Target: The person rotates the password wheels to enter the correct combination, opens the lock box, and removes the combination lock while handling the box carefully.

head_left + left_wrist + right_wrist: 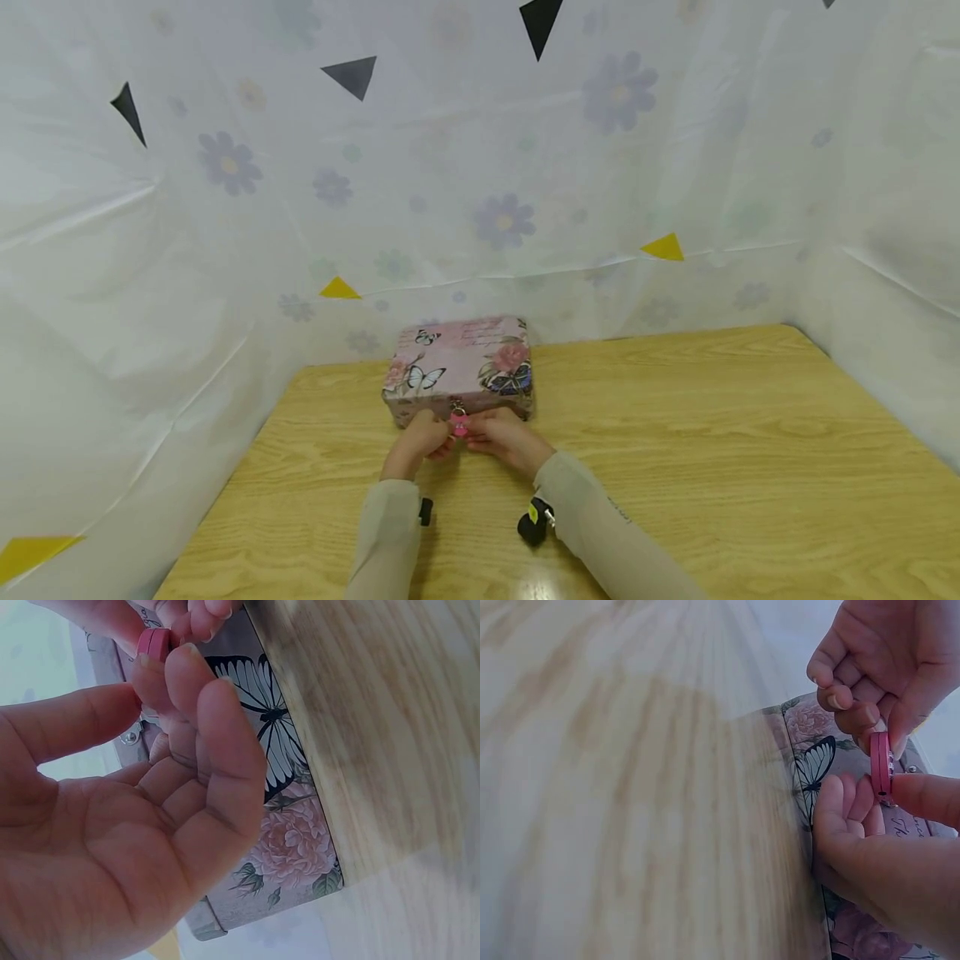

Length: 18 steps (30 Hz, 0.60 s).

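A pink padlock with a metal shackle hangs at the front clasp of a pink box printed with butterflies and roses. My left hand pinches the padlock from the left, thumb against fingertips. From the other side my right hand holds it between thumb and fingers. In the right wrist view the padlock is seen edge-on, with small number dials along one face. The left wrist view shows the other fingers of the left hand curled loosely before the box's front. The box lid is down.
The box stands near the back edge of a wood-grain table. White flowered sheeting hangs behind and at both sides, with black and yellow triangles on it. A black wrist camera sits below the right forearm.
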Each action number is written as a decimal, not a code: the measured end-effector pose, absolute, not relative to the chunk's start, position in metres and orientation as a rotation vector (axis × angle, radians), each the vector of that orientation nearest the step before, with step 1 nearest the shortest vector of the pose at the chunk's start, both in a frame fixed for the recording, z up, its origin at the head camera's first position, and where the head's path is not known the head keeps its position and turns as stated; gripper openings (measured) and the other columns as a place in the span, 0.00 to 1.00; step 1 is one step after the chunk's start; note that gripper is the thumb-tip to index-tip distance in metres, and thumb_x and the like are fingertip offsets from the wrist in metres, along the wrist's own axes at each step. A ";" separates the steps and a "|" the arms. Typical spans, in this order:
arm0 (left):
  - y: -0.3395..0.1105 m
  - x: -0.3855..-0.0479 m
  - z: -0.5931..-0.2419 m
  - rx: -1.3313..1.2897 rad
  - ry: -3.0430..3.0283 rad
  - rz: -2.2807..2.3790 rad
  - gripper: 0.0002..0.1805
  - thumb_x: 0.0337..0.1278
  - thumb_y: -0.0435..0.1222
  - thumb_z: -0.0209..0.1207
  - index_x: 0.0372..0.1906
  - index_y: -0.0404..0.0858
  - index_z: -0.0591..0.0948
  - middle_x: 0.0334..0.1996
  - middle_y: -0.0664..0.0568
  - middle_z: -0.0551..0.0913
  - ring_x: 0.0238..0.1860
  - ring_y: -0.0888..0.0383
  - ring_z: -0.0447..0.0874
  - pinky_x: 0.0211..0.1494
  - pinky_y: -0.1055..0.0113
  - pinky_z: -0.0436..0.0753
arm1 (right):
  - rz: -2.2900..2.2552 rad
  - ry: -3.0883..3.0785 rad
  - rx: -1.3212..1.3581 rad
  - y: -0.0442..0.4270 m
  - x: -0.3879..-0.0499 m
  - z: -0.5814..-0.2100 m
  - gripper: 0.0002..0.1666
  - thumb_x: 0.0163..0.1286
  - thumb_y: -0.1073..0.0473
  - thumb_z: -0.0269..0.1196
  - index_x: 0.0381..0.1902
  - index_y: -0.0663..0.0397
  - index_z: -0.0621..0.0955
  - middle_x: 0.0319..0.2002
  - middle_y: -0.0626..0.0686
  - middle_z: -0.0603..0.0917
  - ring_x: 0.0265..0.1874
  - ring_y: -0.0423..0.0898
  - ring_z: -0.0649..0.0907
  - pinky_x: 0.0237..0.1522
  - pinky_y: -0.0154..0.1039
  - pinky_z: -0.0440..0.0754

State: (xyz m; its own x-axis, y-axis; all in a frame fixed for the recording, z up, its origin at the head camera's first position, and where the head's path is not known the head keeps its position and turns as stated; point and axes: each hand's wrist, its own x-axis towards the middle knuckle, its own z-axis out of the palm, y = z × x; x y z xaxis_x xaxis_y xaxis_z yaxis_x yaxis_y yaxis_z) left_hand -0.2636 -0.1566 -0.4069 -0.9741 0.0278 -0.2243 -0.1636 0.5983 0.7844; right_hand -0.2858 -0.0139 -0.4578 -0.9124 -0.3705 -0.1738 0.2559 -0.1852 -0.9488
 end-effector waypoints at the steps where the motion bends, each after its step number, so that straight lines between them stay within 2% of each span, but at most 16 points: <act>1: -0.157 -0.264 -0.407 -0.116 2.609 1.317 0.14 0.65 0.30 0.50 0.34 0.22 0.81 0.25 0.43 0.81 0.22 0.57 0.77 0.30 0.62 0.82 | -2.146 1.684 -0.133 -0.014 -0.286 -0.458 0.16 0.69 0.72 0.52 0.50 0.82 0.73 0.29 0.51 0.81 0.29 0.42 0.80 0.38 0.35 0.81; 10: -0.157 -0.263 -0.406 -0.106 2.609 1.326 0.13 0.64 0.29 0.49 0.33 0.21 0.80 0.24 0.43 0.81 0.22 0.57 0.76 0.29 0.62 0.82 | -2.147 1.657 -0.123 -0.013 -0.286 -0.456 0.17 0.69 0.73 0.53 0.53 0.82 0.72 0.34 0.54 0.81 0.31 0.44 0.81 0.44 0.40 0.82; 18: -0.157 -0.262 -0.404 -0.104 2.590 1.336 0.13 0.64 0.29 0.49 0.31 0.22 0.79 0.24 0.43 0.80 0.22 0.57 0.77 0.32 0.60 0.83 | -2.164 1.630 -0.136 -0.014 -0.286 -0.456 0.19 0.67 0.75 0.52 0.54 0.84 0.70 0.35 0.54 0.80 0.31 0.42 0.80 0.46 0.41 0.81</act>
State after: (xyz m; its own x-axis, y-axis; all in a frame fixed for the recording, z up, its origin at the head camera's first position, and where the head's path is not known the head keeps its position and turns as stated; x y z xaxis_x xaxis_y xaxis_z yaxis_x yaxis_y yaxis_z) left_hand -0.2623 -0.1569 -0.4045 -0.9721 0.0404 -0.2311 -0.1649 0.5831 0.7955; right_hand -0.2862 -0.0141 -0.4556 -0.9046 -0.3893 -0.1734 0.2741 -0.2198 -0.9363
